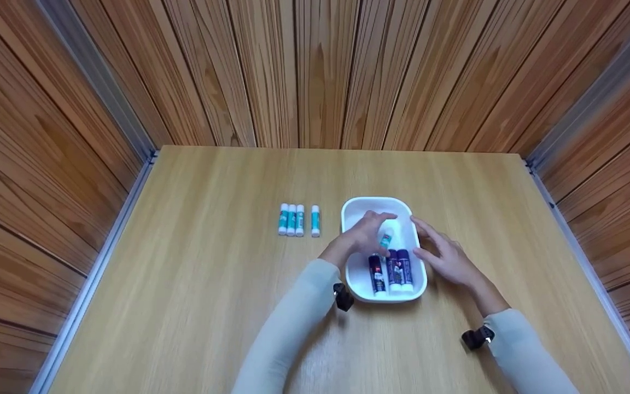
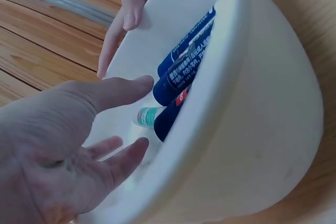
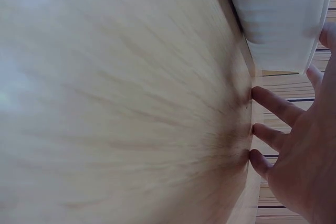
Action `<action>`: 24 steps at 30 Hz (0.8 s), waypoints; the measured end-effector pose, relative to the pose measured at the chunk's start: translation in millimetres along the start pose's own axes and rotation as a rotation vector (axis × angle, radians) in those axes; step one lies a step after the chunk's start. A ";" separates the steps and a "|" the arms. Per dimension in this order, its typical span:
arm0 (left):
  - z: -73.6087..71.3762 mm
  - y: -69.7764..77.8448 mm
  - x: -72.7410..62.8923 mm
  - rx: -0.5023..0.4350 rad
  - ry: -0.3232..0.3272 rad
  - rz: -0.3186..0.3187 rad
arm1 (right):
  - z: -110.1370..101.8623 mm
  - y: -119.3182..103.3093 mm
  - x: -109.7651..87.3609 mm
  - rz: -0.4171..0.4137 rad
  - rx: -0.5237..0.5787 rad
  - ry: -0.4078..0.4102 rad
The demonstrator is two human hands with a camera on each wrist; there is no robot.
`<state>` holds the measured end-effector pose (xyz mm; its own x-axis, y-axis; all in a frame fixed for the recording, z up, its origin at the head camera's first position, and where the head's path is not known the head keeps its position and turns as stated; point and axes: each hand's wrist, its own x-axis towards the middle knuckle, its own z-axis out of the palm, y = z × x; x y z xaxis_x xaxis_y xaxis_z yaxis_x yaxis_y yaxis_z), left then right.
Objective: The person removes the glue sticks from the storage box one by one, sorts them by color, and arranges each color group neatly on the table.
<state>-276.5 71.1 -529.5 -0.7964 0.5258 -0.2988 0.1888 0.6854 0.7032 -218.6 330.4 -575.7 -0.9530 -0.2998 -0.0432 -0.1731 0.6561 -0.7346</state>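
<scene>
A white plastic tub (image 1: pixel 386 299) stands on the table. My left hand (image 1: pixel 367 232) reaches down into it, thumb and fingers spread with nothing gripped. In the left wrist view, a small white and teal glue stick (image 2: pixel 147 116) lies just past those fingertips. Close by the thumb are three thicker dark blue sticks (image 1: pixel 404 269) with white ends, lying in the tub's near half. Along the tub's right side, my right hand (image 1: pixel 449 260) touches the rim with thumb and index finger. Its other fingers (image 3: pixel 273 106) extend down to the table in the right wrist view.
Left of the tub, three white and teal glue sticks (image 1: pixel 291 220) lie side by side on the table, with a single glue stick (image 1: pixel 315 221) a small gap to their right. Wood-panelled walls (image 1: pixel 320 76) enclose the table at the back and sides.
</scene>
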 end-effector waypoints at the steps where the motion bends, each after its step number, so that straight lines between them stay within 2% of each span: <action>1: -0.1 -0.2 0.9 0.030 -0.004 -0.003 | 0.4 -0.2 0.0 0.003 -0.001 0.000; 5: -2.8 -0.4 4.2 0.119 -0.057 -0.024 | 1.5 -0.4 0.1 0.005 -0.009 -0.003; 11: -12.6 4.1 8.8 0.119 -0.169 -0.159 | 0.7 -0.8 0.4 -0.001 -0.006 -0.007; 14: -15.6 7.7 8.5 0.127 -0.202 -0.188 | 0.1 -0.2 0.4 -0.001 -0.007 -0.007; 24: -14.5 18.4 -2.1 0.115 -0.218 -0.276 | -0.6 0.8 0.3 0.005 -0.017 -0.001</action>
<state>-279.7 75.2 -506.7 -0.6874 0.3999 -0.6063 0.0575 0.8621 0.5034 -219.2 331.3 -575.9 -0.9537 -0.2970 -0.0474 -0.1725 0.6692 -0.7228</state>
